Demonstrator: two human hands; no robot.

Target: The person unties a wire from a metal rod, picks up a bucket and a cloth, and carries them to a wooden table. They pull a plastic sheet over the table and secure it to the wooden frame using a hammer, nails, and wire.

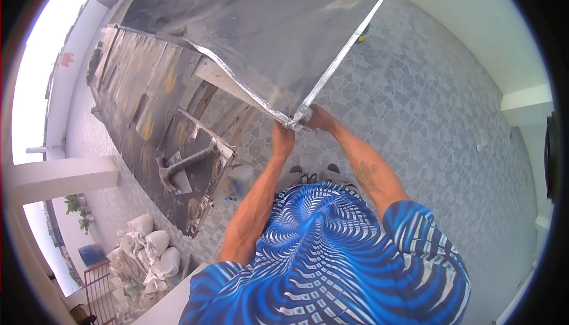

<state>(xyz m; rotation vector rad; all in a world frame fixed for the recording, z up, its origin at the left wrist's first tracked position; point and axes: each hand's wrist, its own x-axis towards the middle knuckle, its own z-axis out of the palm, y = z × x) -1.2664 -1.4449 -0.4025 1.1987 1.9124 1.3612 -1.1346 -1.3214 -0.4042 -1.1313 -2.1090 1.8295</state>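
A large dark grey panel (255, 23) with white, ragged edge strips fills the top of the head view, its near corner pointing toward me. My left hand (283, 139) grips that corner from its left side, fingers partly hidden behind the edge. On the other side of the corner, my right hand (320, 119) is closed on the panel's edge strip. Below and left lies a worn wooden board (151, 103) with peeling, stained surfaces. A hammer (185, 164) rests on its broken near end, head toward the left.
Grey stone-patterned floor (409, 111) spreads under the panel and to my right, up to a pale wall (474, 29). White sacks (151, 248) are piled at lower left near a metal railing (99, 286). A white beam (65, 174) crosses the left side.
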